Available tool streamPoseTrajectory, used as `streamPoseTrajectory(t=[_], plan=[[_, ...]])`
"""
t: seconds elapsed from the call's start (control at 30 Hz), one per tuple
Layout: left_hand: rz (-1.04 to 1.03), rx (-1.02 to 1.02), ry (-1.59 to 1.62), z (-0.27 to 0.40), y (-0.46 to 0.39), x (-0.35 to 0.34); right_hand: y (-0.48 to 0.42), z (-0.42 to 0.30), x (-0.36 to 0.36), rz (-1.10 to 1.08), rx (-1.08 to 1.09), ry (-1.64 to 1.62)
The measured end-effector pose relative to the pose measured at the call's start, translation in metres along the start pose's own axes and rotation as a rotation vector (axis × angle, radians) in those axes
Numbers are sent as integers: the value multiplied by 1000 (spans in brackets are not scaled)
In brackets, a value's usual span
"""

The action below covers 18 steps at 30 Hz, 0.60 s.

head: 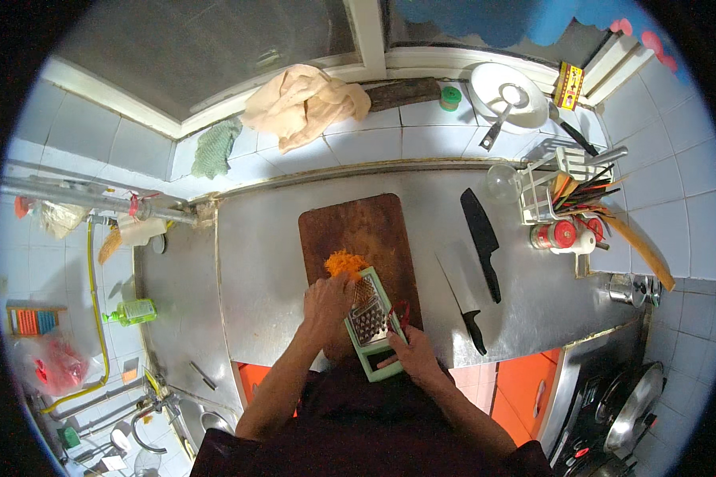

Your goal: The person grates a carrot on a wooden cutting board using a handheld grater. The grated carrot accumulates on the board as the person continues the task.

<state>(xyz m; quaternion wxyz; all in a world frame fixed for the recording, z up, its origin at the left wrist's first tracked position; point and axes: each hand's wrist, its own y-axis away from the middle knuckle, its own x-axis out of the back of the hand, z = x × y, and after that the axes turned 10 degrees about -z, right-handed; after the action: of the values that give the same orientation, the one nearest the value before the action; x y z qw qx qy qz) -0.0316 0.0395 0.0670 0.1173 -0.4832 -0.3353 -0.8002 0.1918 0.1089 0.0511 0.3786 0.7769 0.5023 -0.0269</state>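
Note:
A flat metal grater with a pale green frame [377, 292] is tilted over the brown wooden cutting board [364, 223]. My right hand [416, 353] grips its near end by the handle, beside a red loop [401, 313]. My left hand [330, 303] is curled against the grater's upper left side, fingers at the fine-holed part. Whatever may be under those fingers is hidden. Just beyond them, a heap of orange shreds [345, 261], which look like grated carrot, lies on the board.
Right of the board lie a black cleaver-shaped knife [482, 241] and a slimmer black-handled knife [471, 328]. A white rack [537, 197] with chopsticks stands at the back right, near red-lidded jars [564, 234]. A green bottle [136, 312] lies left; a stove [590, 405] is at lower right.

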Motion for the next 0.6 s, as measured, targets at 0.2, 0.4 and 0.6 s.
streamPoseTrajectory(t=[0.2, 0.4, 0.6], plan=[[-117, 74, -14, 15, 23, 14, -1, -1, 7, -20, -24, 59], [-183, 154, -20, 6, -5, 9, 3, -10, 1, 15, -67, -3], [-138, 158, -46, 3, 23, -4, -3, 3, 7, -36, -51, -3]])
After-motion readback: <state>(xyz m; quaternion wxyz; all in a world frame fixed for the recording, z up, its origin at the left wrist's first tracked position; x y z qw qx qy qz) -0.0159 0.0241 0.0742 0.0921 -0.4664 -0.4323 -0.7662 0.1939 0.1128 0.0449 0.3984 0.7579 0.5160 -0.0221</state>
